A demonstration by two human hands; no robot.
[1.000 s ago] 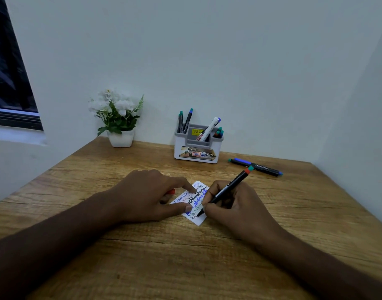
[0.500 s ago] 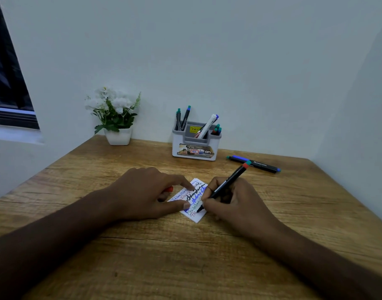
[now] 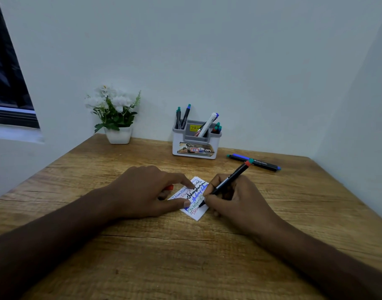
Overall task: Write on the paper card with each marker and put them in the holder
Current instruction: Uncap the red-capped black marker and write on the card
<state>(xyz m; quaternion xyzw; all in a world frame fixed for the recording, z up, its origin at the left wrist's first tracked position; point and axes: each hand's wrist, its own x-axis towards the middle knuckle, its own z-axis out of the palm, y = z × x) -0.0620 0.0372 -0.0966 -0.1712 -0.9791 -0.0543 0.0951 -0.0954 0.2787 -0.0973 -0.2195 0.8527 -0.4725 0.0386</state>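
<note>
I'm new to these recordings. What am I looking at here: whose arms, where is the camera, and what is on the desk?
No machine: a person's two bare arms, filmed from a camera on their head looking down. The right hand grips a black marker, tip on the paper card. The left hand presses the card flat with forefinger and thumb; something red peeks from under it. On the wooden desk behind: a holder with several markers, loose markers beside it, and a potted plant.
</note>
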